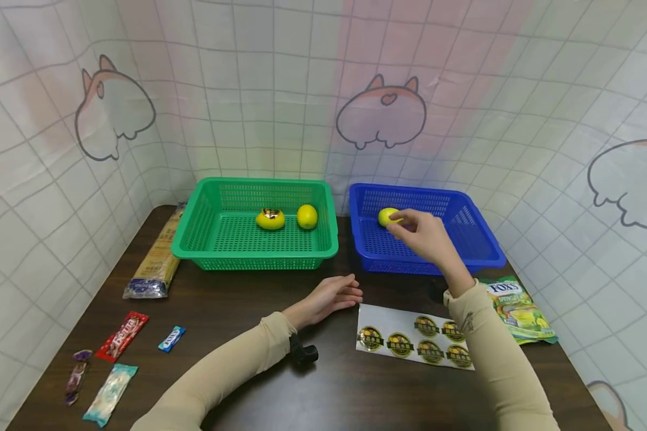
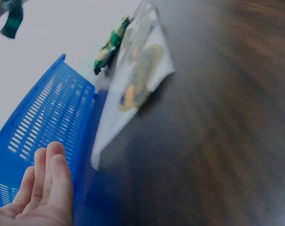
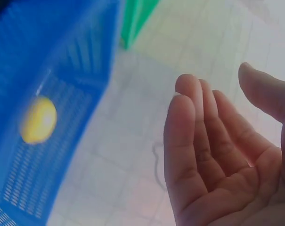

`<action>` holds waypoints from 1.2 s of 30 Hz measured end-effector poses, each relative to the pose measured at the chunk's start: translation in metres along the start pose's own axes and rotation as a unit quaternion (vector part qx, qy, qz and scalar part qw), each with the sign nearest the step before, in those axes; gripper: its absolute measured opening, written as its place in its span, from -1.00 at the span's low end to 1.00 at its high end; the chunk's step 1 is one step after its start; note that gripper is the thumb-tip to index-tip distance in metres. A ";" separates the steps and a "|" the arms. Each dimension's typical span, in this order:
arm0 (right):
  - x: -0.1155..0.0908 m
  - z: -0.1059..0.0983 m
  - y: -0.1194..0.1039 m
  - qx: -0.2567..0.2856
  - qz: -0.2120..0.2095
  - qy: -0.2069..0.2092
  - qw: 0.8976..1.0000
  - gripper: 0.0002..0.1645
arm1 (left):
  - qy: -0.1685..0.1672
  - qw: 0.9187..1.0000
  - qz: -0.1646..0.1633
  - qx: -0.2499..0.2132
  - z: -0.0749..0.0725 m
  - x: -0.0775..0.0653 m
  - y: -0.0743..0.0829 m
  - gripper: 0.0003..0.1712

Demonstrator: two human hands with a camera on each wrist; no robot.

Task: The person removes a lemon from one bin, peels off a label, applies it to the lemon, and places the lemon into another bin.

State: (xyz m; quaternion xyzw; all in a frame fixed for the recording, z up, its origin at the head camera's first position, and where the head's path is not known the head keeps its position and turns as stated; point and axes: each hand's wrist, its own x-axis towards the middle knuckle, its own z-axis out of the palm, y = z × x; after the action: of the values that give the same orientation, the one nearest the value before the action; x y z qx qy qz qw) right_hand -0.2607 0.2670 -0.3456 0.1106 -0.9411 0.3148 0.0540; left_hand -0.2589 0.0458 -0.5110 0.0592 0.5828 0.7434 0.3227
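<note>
My right hand [image 1: 423, 236] hovers over the blue basket [image 1: 485, 251], bent fingers and thumb apart with nothing between them. Inside that basket lies a yellow lemon [image 1: 386, 216]; the right wrist view shows the lemon [image 3: 38, 120] apart from the hand. Fingers loosely extended, my left hand [image 1: 331, 298] is above the table in front of the basket, holding nothing. Close to its fingertips is a white sheet of round black-and-gold stickers [image 1: 404, 335], partly hidden by my right forearm. The green basket [image 1: 259, 255] holds a lemon with a sticker [image 1: 271, 220] and a plain lemon [image 1: 307, 217].
A long yellowish package [image 1: 156, 257] lies left of the green basket. Nearer on the left are a red snack packet [image 1: 122, 336], a small blue candy [image 1: 171, 339], a teal wrapper [image 1: 110, 394] and a purple candy [image 1: 78, 377]. A green Fox's bag [image 1: 520, 311] lies at right.
</note>
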 end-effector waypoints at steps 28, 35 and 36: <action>0.133 0.039 0.074 0.013 0.260 -0.054 0.964 -0.35 | 0.048 0.998 0.048 -0.002 0.031 0.043 0.037 -0.62; 0.146 0.056 0.092 -0.103 0.218 -0.154 0.958 -0.25 | 0.040 0.998 0.045 -0.016 0.031 0.042 0.039 -0.64; 0.146 0.058 0.093 -0.126 0.210 -0.153 0.957 -0.24 | 0.042 0.998 0.046 -0.017 0.031 0.042 0.039 -0.63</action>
State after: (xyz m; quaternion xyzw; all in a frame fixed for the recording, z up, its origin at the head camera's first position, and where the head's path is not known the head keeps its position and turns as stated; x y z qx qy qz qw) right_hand -0.4263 0.2789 -0.4207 -0.0509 -0.9723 0.1769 -0.1442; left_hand -0.2932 0.0901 -0.4785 0.0489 0.5798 0.7693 0.2639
